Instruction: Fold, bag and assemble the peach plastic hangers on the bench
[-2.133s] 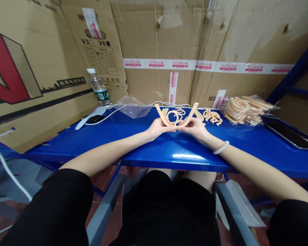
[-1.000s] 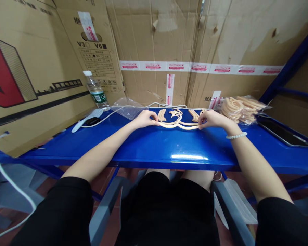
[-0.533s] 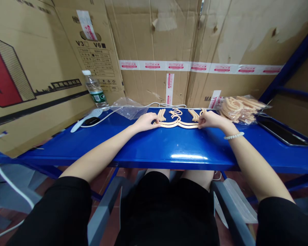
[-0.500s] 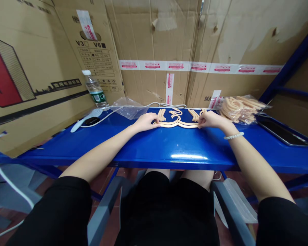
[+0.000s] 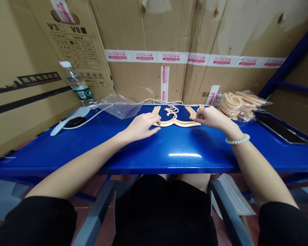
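Flanking a beige curved-rod assembly (image 5: 187, 123), left hand (image 5: 141, 126) splayed, seemingly empty; right hand (image 5: 209, 118) curled, hold unclear
Assembly looks joined; short beige rods (image 5: 190, 112) lie loose

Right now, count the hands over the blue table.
2: the left hand at the left end of the beige curved pieces, the right hand near their right end. No others show.

Single head-worn view looking forward and down (the wearer's lap (image 5: 166, 212) fills the bottom middle) over a blue tabletop (image 5: 143, 153), from close behind its near edge, facing the far edge and the cardboard (image 5: 136, 34) beyond.
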The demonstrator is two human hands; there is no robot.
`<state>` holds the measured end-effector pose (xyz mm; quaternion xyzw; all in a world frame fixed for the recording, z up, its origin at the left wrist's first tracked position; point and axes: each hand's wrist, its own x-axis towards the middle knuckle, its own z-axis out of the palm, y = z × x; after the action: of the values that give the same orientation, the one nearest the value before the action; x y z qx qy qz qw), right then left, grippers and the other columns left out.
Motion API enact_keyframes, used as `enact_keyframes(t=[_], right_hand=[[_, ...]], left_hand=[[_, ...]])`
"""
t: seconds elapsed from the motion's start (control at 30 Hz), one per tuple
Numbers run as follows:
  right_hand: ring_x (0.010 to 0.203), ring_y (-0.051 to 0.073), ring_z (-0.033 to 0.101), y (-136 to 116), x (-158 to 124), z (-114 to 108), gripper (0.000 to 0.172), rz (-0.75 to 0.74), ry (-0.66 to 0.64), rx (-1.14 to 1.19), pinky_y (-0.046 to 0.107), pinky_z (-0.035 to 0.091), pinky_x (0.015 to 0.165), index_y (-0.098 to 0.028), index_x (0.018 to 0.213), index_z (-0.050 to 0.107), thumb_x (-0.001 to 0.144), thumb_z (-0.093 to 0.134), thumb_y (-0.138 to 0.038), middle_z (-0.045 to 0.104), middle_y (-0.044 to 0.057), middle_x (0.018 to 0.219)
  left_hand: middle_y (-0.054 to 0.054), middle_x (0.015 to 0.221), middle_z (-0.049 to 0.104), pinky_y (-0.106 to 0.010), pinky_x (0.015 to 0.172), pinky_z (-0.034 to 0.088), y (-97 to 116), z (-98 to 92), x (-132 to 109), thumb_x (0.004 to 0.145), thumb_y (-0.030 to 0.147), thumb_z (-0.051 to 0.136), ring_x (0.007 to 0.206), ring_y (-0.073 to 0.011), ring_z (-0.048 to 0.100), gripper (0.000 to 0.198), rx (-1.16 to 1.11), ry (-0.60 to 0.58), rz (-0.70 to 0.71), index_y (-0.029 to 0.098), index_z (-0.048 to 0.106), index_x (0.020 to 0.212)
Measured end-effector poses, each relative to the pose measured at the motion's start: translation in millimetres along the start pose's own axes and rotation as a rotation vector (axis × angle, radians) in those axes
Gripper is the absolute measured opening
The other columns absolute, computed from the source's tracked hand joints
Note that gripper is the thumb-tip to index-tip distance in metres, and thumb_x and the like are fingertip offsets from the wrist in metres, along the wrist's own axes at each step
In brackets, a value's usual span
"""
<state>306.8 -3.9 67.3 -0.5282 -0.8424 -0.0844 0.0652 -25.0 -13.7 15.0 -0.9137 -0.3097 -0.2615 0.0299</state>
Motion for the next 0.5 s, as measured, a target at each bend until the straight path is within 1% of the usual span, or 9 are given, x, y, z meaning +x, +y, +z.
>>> enact_keyframes(t=[0.1, 0.23, 0.4, 0.5], right_hand=[[0.059, 0.018, 0.057, -5.1, -3.5, -0.5, 0.028, -0.025, -0.018, -0.019, 0.03, 0.034, 0.061, -0.017, 0.065, 0.066, 0.09, 0.06, -0.028, 0.068, 0.007, 0.066], [0.059, 0.017, 0.055, -11.0, -10.8, 4.9, 0.03, -0.071, -0.028, -0.017, 0.029, 0.033, 0.061, -0.018, 0.065, 0.061, 0.093, 0.058, -0.026, 0.066, 0.006, 0.063], [0.063, 0.019, 0.06, -17.1, -19.4, 13.9, 0.027, -0.115, -0.03, -0.001, 0.029, 0.032, 0.059, -0.018, 0.07, 0.062, 0.095, 0.056, -0.027, 0.07, 0.008, 0.071], [0.059, 0.017, 0.058, -22.7, -23.0, 16.9, 0.029, -0.147, 0.025, 0.015, 0.029, 0.031, 0.058, -0.018, 0.071, 0.061, 0.097, 0.053, -0.028, 0.069, 0.007, 0.07]], left_hand=[[-0.007, 0.101, 0.072, -0.037, 0.09, 0.047, 11.4, -0.6, -1.7, 0.094, 0.029, 0.057, 0.099, -0.0258, 0.065, 0.013, -0.009, -0.045, 0.044, 0.02, 0.066, 0.095], [-0.005, 0.1, 0.073, -0.035, 0.087, 0.047, 18.8, -0.9, -7.6, 0.096, 0.028, 0.055, 0.097, -0.0232, 0.066, 0.012, -0.004, -0.096, 0.11, 0.02, 0.064, 0.096], [-0.006, 0.101, 0.073, -0.033, 0.085, 0.049, 19.7, -0.5, -20.0, 0.098, 0.022, 0.054, 0.094, -0.0203, 0.068, 0.01, -0.057, -0.063, 0.164, 0.02, 0.063, 0.099], [-0.007, 0.101, 0.074, -0.033, 0.086, 0.05, 18.6, 5.9, -24.9, 0.098, 0.018, 0.054, 0.094, -0.0196, 0.069, 0.009, -0.092, -0.013, 0.192, 0.019, 0.063, 0.101]])
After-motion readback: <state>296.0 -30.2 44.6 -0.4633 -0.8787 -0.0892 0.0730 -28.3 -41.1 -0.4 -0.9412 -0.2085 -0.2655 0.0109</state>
